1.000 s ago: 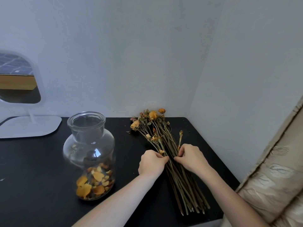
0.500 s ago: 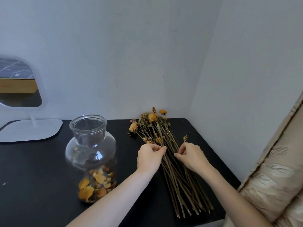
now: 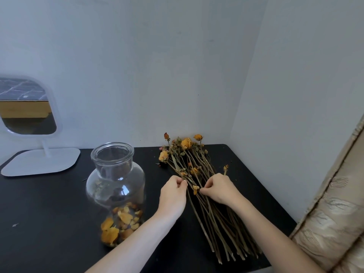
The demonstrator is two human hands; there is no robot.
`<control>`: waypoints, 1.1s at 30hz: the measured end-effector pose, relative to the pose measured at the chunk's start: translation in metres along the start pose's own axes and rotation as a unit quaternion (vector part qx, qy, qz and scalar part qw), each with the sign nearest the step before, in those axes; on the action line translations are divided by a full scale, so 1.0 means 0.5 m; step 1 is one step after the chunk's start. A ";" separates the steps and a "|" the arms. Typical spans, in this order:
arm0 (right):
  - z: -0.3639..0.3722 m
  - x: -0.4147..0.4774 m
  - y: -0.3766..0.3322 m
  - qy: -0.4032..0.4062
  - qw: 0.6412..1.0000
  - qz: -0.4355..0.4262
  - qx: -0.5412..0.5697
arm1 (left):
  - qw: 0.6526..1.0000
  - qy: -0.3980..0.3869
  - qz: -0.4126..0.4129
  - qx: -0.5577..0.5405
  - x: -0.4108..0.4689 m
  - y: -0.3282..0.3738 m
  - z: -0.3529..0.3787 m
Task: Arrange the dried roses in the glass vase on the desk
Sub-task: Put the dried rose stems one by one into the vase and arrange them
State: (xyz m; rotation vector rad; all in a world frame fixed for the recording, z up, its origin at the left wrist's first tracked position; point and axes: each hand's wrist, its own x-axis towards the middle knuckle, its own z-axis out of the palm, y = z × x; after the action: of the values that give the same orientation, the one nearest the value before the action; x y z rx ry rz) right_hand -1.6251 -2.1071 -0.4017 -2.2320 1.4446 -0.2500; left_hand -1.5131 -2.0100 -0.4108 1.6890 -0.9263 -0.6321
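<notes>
Both hands are curled and pinching at one bundle of dried roses; the left hand has its thumb and forefinger closed on a few stems at the bundle's near-left edge, knuckles up; the right hand pinches a thin stem with its fingertips just beside a small orange bud, its other fingers tucked under. The two hands sit close together across the stems, not quite touching. The roses lie flat on the black desk, to the right of the glass vase and apart from it; their yellow and orange heads point away toward the wall, further back than the vase's rim, and the cut ends fan out toward the desk's front edge, nearer than the vase's base. The vase stands upright with a wide open mouth and a round belly; a heap of loose orange petals lies in its bottom; no stem stands in it. The left forearm passes just in front of the vase on its right side; I cannot tell whether it touches the glass. Left of the vase and further back, a white mirror stands on a flat white base. Well to the right of the vase, past the roses and the desk's edge, hangs a beige patterned curtain.
</notes>
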 end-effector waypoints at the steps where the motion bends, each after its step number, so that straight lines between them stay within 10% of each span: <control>1: -0.001 -0.002 -0.002 0.008 1.000 0.000 0.006 | 1.000 -0.002 0.006 0.000 0.000 0.001 -0.001; 23: -0.181 -0.049 -0.146 0.166 0.930 -0.188 0.271 | 0.978 0.032 0.198 -0.060 -0.059 0.223 -0.157; 33: -0.239 -0.069 -0.349 0.151 0.842 -0.276 0.437 | 0.931 0.244 0.254 -0.092 -0.018 0.313 -0.446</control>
State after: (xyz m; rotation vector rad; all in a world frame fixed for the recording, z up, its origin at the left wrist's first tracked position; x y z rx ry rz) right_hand -1.5450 -2.0512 -0.2106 -1.7678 0.5296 -1.2238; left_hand -1.3853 -1.9039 -0.1948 1.2738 -0.8555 0.0541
